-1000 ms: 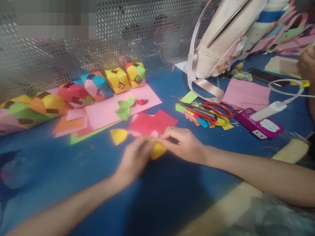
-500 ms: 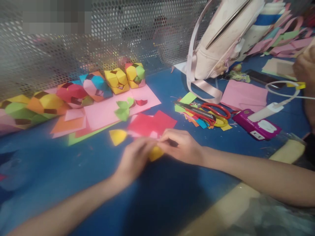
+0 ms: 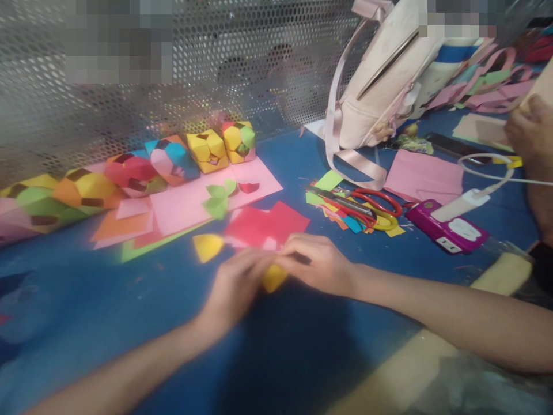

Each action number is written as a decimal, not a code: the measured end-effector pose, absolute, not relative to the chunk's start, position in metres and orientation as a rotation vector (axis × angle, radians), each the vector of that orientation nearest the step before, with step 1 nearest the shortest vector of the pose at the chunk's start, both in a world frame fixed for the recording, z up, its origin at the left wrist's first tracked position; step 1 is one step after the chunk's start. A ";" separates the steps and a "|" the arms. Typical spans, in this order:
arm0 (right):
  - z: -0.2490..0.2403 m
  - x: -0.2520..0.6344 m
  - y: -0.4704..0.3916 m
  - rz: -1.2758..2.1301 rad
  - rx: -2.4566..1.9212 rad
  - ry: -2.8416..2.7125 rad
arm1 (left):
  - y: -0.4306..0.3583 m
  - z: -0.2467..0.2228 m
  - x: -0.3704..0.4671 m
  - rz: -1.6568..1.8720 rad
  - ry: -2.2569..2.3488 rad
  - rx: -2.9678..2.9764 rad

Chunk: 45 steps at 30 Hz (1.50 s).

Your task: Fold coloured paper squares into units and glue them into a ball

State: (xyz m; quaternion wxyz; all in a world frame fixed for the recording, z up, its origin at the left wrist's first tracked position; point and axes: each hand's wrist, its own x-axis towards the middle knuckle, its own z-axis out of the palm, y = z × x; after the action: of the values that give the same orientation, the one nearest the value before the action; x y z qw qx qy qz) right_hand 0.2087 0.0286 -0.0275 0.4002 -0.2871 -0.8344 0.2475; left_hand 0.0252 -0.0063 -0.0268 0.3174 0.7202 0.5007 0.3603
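Note:
A small yellow paper piece (image 3: 275, 278) is pinched between my left hand (image 3: 237, 282) and my right hand (image 3: 317, 262), whose fingertips meet over the blue table. Part of the piece is hidden behind my fingers. Just beyond my hands lie red paper sheets (image 3: 265, 225). Another yellow piece (image 3: 208, 246) rests to the left of them. Green folded pieces (image 3: 216, 199) and a small red one (image 3: 249, 187) sit on a large pink sheet (image 3: 181, 210).
Folded paper balls (image 3: 207, 151) line the metal mesh (image 3: 194, 75). Red-handled scissors (image 3: 380, 202) lie on paper scraps. Right of them are a purple device (image 3: 447, 227), pink paper (image 3: 423, 173) and a pale bag (image 3: 380, 86). Another person's hand (image 3: 531, 129) is at far right.
The view has tilted slightly, so the table and its objects appear a little lower. Both my hands keep their hold on the yellow piece, nearly unmoved.

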 end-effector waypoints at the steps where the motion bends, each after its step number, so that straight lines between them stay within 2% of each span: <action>1: -0.027 0.209 0.029 0.651 -0.741 -2.110 | -0.006 -0.027 0.025 0.949 1.340 1.904; 11: -0.028 0.208 0.030 0.524 -0.700 -2.131 | -0.006 -0.022 0.029 0.955 1.416 1.734; 18: -0.024 0.209 0.027 0.780 -0.837 -2.091 | -0.007 -0.023 0.028 0.962 1.524 1.492; 33: -0.027 0.205 0.026 0.824 -0.867 -2.043 | -0.008 -0.018 0.031 0.886 1.500 1.678; 45: -0.025 0.205 0.024 0.973 -0.872 -2.007 | -0.006 -0.031 0.025 0.881 1.513 1.559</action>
State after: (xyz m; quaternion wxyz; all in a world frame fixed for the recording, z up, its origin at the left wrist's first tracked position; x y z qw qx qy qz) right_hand 0.2049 0.0243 -0.0249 0.3647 -0.3389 -0.7803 0.3785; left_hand 0.0253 -0.0061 -0.0307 0.3882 0.6130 0.5946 0.3465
